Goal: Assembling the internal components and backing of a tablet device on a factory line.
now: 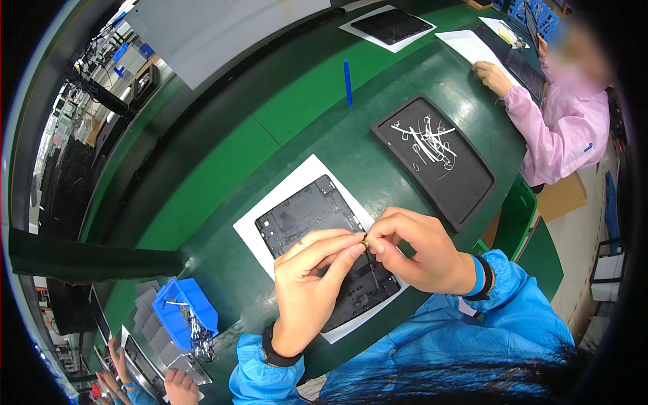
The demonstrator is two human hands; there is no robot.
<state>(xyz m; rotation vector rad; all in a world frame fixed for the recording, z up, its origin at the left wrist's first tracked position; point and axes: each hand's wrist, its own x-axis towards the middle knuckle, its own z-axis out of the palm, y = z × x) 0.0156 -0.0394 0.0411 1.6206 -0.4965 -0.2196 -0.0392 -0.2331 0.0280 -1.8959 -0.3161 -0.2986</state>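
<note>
My left hand (pixel 307 280) and my right hand (pixel 428 253) meet fingertip to fingertip, both closed in a pinch. Between them is a small brass-coloured part (pixel 365 245), mostly hidden by the fingers; its exact kind is too small to make out. Beneath the hands lies a flat black device housing (pixel 307 212), tablet-like in shape, with small fittings along its edges. It rests at a slant on a white sheet (pixel 312 167). A thin dark cable (pixel 373 271) runs over the housing just below the pinched fingertips. My hands cover the housing's middle.
A black tray (pixel 466 206) with white strips and small clips stands beyond my right hand. At left is a blue bin (pixel 177 324) of thin metallic pieces. A blue pen (pixel 347 82) stands upright. Far off lies another dark panel (pixel 391 27). A co-worker in pink (pixel 553 128) sits at right.
</note>
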